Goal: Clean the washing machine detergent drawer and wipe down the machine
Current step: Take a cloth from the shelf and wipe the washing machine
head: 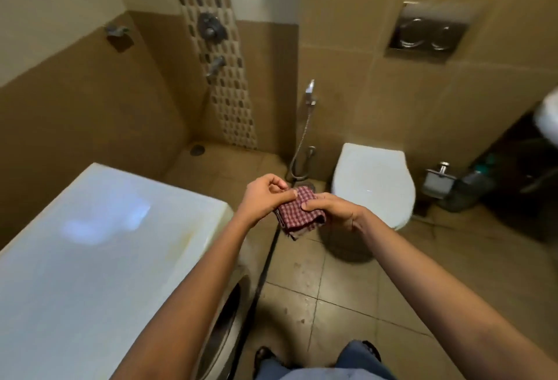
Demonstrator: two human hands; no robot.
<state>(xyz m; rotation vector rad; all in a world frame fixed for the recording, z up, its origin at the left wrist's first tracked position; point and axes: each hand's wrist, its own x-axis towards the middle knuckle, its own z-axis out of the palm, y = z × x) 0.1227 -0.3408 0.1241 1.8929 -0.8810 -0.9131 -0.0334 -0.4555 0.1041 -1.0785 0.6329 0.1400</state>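
Checked cloth (297, 217), perhaps folded, under right hand (335, 212)

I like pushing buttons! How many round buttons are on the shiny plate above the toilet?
2. The left button and the right button sit side by side on the flush plate on the wall; none seems hidden.
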